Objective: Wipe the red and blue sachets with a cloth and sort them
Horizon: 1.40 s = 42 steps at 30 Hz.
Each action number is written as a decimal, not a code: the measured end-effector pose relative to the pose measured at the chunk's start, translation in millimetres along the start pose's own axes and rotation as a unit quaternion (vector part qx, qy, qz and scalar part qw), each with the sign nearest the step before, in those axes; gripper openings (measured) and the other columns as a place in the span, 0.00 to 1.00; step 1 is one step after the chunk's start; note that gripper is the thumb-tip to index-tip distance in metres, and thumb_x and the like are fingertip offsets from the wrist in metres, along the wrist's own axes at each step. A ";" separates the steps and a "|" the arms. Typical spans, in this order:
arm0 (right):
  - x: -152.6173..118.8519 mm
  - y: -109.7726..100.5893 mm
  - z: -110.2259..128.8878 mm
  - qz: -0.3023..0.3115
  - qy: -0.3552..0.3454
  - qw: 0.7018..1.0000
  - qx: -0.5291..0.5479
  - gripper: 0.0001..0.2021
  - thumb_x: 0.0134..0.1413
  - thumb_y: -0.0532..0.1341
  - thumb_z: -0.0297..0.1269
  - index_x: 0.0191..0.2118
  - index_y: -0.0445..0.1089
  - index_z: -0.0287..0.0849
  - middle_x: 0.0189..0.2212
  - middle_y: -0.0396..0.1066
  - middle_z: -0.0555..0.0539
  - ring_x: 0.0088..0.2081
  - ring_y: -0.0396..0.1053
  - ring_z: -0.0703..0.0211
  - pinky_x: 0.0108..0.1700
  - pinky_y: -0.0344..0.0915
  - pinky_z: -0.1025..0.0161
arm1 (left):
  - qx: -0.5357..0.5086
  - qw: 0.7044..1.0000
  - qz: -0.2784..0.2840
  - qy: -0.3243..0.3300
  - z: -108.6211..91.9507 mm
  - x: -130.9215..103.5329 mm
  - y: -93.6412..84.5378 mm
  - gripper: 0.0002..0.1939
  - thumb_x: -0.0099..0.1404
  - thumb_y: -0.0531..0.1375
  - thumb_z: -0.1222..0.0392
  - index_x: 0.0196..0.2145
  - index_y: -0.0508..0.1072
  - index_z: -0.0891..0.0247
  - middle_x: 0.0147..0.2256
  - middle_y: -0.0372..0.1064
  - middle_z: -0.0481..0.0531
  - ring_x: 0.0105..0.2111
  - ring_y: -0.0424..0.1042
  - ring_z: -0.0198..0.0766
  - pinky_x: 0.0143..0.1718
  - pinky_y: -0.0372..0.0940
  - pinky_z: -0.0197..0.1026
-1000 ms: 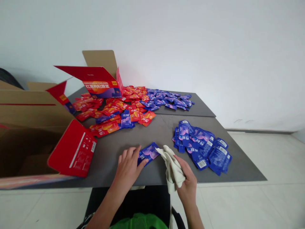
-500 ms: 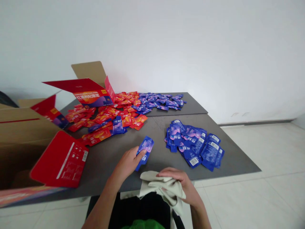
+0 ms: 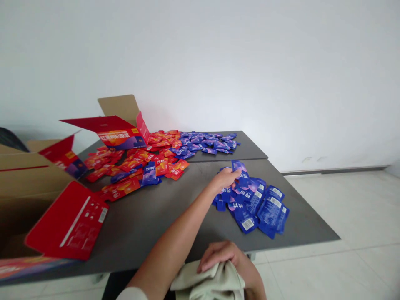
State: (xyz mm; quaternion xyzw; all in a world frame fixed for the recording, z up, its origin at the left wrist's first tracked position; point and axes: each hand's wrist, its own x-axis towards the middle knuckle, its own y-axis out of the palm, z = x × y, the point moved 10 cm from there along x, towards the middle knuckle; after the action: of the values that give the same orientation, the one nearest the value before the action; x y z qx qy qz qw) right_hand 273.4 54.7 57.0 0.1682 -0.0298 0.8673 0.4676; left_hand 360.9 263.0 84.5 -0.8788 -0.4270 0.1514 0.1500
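In the head view, the left hand (image 3: 227, 178) is stretched out over the near pile of blue pouches (image 3: 271, 212) at the right of the grey surface (image 3: 187, 196). Its grip is closed on one blue pouch (image 3: 240, 171), pinched by the edge, thumb on top. That pouch lies over the far edge of the pile; the fingers have not let go of it, and whether it touches the pouches beneath is hard to tell, since the hand covers the spot.

The right hand (image 3: 220, 253) is low, at the near edge of the surface, its fingers bent over a bunched pale cloth (image 3: 212, 285). The grip seems to be clutching the cloth, though the frame cuts off its lower part.

The handling looks partway along. A fair number of blue pouches are gathered in the near pile, overlapping, some with barcodes up, and the one in the left hand has reached them but is not yet released. Well apart, a larger spread of blue pouches (image 3: 200, 146) lies at the back, next to a heap of red pouches (image 3: 125, 189). A few blue ones (image 3: 150, 173) lie among the red. A red printed box (image 3: 121, 139) stands open behind the heap, and a bigger open carton (image 3: 71, 229) sits at the left; what either contains does not show.
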 end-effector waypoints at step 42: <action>-1.6 -11.7 -14.0 0.012 0.018 0.999 -0.043 0.18 0.54 0.72 0.56 0.49 0.83 0.57 0.42 0.84 0.42 0.43 0.82 0.49 0.47 0.76 0.56 | 0.188 0.976 -0.091 0.065 53.1 -109.3 -107.0 0.20 0.75 0.53 0.49 0.29 0.73 0.60 0.25 0.75 0.47 0.28 0.73 0.37 0.28 0.57 0.37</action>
State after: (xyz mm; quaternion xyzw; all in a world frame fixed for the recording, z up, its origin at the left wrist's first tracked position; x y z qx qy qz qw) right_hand 280.2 62.9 42.0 0.1315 -0.0610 0.8738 0.4642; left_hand 200.1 246.4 93.2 -0.8001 -0.4586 0.1570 0.3534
